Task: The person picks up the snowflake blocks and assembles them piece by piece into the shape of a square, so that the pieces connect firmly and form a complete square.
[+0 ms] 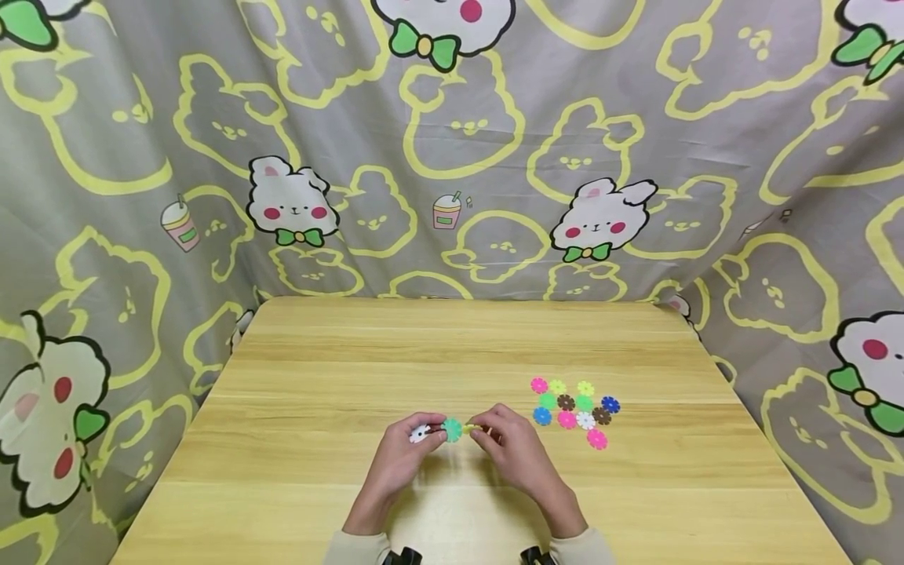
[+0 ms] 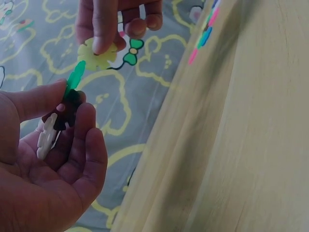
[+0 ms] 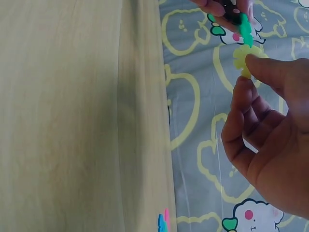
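Above the table, my left hand [image 1: 401, 457] pinches a joined chain of notched plastic discs. In the left wrist view the chain shows a white disc [image 2: 47, 137], a dark brown disc [image 2: 67, 114] and a green disc [image 2: 75, 76]. Thumb and fingers of my right hand [image 1: 521, 453] pinch a yellow disc [image 3: 240, 59], whose edge meets the green disc's edge. Whether their notches are interlocked, I cannot tell. Fingers cover part of the brown disc.
Several loose discs lie at the right of the wooden table [image 1: 318, 377], among them a blue disc [image 1: 610, 405], a white disc [image 1: 585, 421] and a pink disc [image 1: 596, 439]. A grey patterned curtain [image 1: 381, 141] surrounds the table's back and sides.
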A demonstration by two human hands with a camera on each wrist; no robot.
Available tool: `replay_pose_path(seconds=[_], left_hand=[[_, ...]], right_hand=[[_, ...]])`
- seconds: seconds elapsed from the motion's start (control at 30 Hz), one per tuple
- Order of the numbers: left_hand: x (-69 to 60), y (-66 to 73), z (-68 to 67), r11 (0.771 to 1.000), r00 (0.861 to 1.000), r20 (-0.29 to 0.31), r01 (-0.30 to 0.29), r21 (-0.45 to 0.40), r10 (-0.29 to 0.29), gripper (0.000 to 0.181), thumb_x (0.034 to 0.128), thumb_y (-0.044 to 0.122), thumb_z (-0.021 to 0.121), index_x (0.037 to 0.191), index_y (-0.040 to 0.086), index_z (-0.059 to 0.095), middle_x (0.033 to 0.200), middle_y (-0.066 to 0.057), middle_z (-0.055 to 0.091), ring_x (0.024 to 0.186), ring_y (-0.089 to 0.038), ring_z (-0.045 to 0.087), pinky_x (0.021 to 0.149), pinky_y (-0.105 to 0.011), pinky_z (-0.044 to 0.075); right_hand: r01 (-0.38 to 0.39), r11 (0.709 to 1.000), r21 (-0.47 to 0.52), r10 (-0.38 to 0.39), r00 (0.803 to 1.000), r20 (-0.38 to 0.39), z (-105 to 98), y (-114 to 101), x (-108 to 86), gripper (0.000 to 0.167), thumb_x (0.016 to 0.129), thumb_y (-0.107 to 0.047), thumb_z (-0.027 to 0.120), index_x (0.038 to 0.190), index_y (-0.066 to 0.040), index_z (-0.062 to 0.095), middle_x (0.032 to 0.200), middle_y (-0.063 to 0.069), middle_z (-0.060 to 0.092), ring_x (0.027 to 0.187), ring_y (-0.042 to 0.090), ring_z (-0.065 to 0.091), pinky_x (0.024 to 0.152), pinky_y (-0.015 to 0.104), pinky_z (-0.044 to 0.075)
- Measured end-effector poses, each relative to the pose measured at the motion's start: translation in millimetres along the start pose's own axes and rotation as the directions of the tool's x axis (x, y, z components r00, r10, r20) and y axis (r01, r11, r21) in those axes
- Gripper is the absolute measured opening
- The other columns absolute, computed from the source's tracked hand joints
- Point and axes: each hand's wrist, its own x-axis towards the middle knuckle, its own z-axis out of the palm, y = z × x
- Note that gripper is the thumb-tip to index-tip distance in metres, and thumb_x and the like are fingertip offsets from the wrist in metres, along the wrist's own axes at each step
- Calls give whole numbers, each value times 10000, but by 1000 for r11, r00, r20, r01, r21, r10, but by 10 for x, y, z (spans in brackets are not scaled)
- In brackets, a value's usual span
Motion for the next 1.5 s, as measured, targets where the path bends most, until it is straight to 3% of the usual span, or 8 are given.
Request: replay_pose_path(seconds=[0.3,0.57,0.7,0.83,1.07,1.2,1.5], left_hand=[[24,-32,1,999,1000,-25,12,31,-11,283,884,151,693,1142,37,674,1101,-125,672,914,-150,600,733,-190,516],[28,-34,-3,999,1000,-12,18,35,-17,292,886,156,691,1150,34,669,1118,-130,664,922,-151,607,742,-190,520],[19,-28,7,999,1000,-3,7,37,-7,290,887,157,688,1144,24,667,1112,-138,663,923,-147,608,745,-187,519],[16,-21,24,998,1000,4,-14,55,14,278,896,171,680,1131,24,665,1095,-132,669,931,-143,611,760,-186,515],[3,-41,47,988,998,21,-59,141,57,260,916,199,650,1126,45,652,1081,-95,675,966,-151,609,848,-245,494],[14,-67,54,988,999,29,-48,150,44,250,915,198,647,1122,58,652,1074,-84,673,965,-156,601,856,-260,483],[27,-73,-29,983,999,44,-33,178,26,277,909,246,658,1138,90,653,1082,-65,674,965,-154,606,823,-218,499]], right_hand=[[95,995,-13,-95,994,-45,18,38,-6,105,865,-142,720,948,-204,736,847,-139,570,666,-20,468,568,161,432],[94,995,-44,-95,995,-23,32,26,7,95,866,-148,718,952,-186,733,849,-140,560,675,-25,465,583,155,438],[99,994,-41,-102,993,-65,39,18,10,95,836,-139,745,923,-165,717,798,-123,577,653,-22,462,567,153,438],[115,993,-36,-118,986,-118,50,26,12,77,815,-132,760,835,-171,696,766,-109,602,660,-7,498,581,159,461],[201,978,-58,-207,968,-140,94,49,20,105,808,-75,757,785,-145,682,770,-77,626,686,9,561,615,154,499],[248,967,-56,-254,955,-155,133,62,25,128,784,-40,769,772,-126,676,760,-60,628,672,15,555,602,141,490],[195,978,-75,-202,974,-104,136,48,19,78,816,-138,762,845,-165,695,798,-113,602,675,-27,484,582,133,455]])
